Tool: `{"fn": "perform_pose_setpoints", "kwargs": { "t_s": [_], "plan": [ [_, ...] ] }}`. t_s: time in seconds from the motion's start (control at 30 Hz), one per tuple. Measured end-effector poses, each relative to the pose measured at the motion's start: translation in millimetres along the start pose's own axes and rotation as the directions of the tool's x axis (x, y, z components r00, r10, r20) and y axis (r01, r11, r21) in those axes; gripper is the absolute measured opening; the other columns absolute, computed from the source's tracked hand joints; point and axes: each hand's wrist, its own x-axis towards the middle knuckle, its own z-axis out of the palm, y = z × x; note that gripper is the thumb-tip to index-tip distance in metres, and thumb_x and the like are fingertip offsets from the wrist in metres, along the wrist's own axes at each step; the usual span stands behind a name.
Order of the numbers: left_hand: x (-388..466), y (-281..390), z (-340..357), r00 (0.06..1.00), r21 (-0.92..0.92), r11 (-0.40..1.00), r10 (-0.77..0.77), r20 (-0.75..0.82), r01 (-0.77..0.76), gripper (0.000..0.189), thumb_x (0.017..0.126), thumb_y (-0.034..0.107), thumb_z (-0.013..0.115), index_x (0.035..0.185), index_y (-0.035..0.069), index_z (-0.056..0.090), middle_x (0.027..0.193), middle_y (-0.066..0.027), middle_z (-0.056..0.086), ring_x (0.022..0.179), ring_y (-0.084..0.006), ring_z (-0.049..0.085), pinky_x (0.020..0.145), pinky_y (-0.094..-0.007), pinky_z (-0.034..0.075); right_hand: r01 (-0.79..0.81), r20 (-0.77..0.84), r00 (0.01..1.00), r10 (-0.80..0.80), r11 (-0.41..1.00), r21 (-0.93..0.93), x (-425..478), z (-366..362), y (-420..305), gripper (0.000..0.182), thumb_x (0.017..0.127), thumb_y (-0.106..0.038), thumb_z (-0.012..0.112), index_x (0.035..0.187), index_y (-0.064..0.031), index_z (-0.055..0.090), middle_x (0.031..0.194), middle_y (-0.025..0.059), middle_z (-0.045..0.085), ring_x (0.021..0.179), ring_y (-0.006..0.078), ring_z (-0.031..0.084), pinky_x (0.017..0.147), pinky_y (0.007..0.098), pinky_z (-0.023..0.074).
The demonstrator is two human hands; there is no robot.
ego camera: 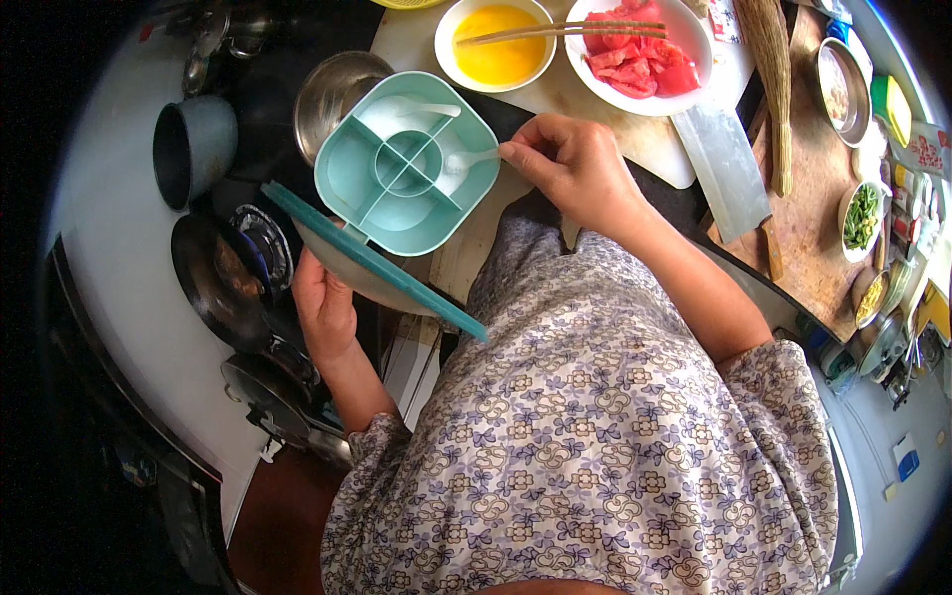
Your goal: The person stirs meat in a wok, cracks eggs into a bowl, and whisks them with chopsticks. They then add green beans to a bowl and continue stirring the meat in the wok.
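A turquoise seasoning box (405,167) is split into compartments, two of them with white granules inside. Its hinged lid (372,260) stands raised on the side towards me. My left hand (323,297) grips the box at the lid side, its fingers partly hidden behind the lid. Between the thumb and fingers of my right hand (573,167) is the handle end of a small white spoon (472,158). The spoon's bowl rests in the granules of the right compartment. A second white spoon (431,110) lies in the upper compartment.
Beyond the box stand a bowl of beaten egg (506,74) with chopsticks (565,30) and a bowl of cut tomatoes (643,59). A cleaver (725,171) lies at the right, near a bowl of chopped greens (861,216). A metal bowl (316,100), pot (197,145) and wok (216,297) are left.
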Motion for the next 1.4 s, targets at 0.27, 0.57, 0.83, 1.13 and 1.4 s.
{"fn": "perform_pose_setpoints", "kwargs": {
  "t_s": [0.27, 0.57, 0.83, 1.13, 1.4],
  "plan": [
    [11, -7, 7, 0.996, -0.164, 0.984, -0.08, -0.047, 0.072, 0.034, 0.089, 0.015, 0.051, 0.118, -0.004, 0.047, 0.111, -0.0081, 0.054, 0.104, -0.0169, 0.05, 0.092, -0.0305, 0.036, -0.113, -0.026, 0.993, 0.118, 0.983, 0.144, 11, -9, 11, 0.026, 0.079, -0.025, 0.065, 0.079, 0.0009, 0.063, 0.058, 0.0056, 0.057, 0.051, 0.0093, 0.05, 0.049, 0.0266, 0.041],
    [29, -9, 15, 0.996, -0.11, 0.992, -0.066, -0.052, 0.06, 0.021, 0.091, 0.016, 0.049, 0.104, 0.0, 0.053, 0.101, -0.0034, 0.054, 0.094, -0.0106, 0.046, 0.087, -0.0243, 0.034, -0.038, -0.21, 0.975, 0.075, 0.984, 0.176, 35, -33, -4, 0.021, 0.081, -0.019, 0.065, 0.079, 0.0016, 0.061, 0.061, 0.0045, 0.059, 0.055, 0.0076, 0.053, 0.053, 0.0229, 0.0432],
    [29, -18, 10, 0.994, -0.114, 0.991, -0.082, -0.072, 0.074, 0.021, 0.091, 0.017, 0.049, 0.103, 0.0, 0.053, 0.101, -0.0039, 0.054, 0.092, -0.0109, 0.047, 0.085, -0.0243, 0.035, 0.09, -0.37, 0.917, -0.148, 0.982, -0.168, 59, -21, 15, 0.018, 0.078, -0.015, 0.067, 0.076, 0.0017, 0.062, 0.06, 0.0109, 0.061, 0.053, 0.0151, 0.058, 0.051, 0.0277, 0.0461],
    [30, -22, 10, 0.992, -0.105, 0.99, -0.098, -0.079, 0.09, 0.023, 0.09, 0.019, 0.05, 0.101, 0.0, 0.054, 0.097, -0.0037, 0.054, 0.09, -0.0117, 0.047, 0.083, -0.0249, 0.035, 0.133, -0.371, 0.9, -0.227, 0.956, -0.262, 65, -22, 23, 0.016, 0.079, -0.014, 0.067, 0.077, 0.0007, 0.06, 0.063, 0.0059, 0.059, 0.057, 0.0117, 0.054, 0.052, 0.0255, 0.0444],
    [34, -19, 11, 0.995, -0.074, 0.995, -0.077, -0.06, 0.073, 0.024, 0.091, 0.022, 0.05, 0.1, 0.0, 0.053, 0.094, -0.0032, 0.053, 0.088, -0.0116, 0.046, 0.08, -0.0246, 0.035, 0.294, -0.296, 0.829, -0.475, 0.82, -0.491, 59, -19, 21, 0.012, 0.078, -0.011, 0.065, 0.076, -0.0019, 0.057, 0.069, 0.0111, 0.057, 0.057, 0.0276, 0.058, 0.051, 0.0358, 0.0469]
  ]
}}
